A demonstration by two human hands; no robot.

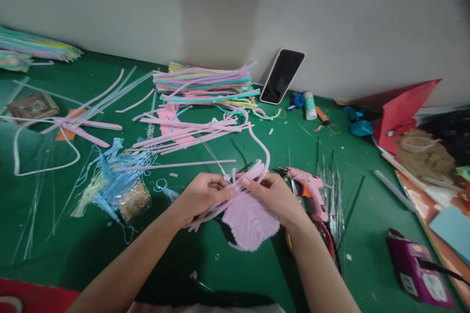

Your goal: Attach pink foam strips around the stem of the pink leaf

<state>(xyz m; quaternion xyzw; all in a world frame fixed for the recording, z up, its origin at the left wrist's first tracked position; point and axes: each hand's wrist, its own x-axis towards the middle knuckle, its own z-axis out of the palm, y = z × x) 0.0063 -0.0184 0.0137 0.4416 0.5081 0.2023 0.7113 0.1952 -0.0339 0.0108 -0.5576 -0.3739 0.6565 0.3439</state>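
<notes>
Both my hands meet over a green table [235,264]. My left hand [203,194] is closed, pinching the top edge of a flat pink piece woven from pipe cleaners [249,222]. My right hand [273,194] is closed on the same piece from the right, its thumb pressing on the strands. A long loose pink pipe cleaner [261,145] curls up from the piece toward the far pile. More loose ends trail off below my left hand.
A pink glue gun [311,190] lies just right of my right hand, beside thin glue sticks [336,190]. Piles of coloured pipe cleaners [205,85] lie behind. A phone [282,76] leans on the wall. A purple power strip [416,271] sits at the right.
</notes>
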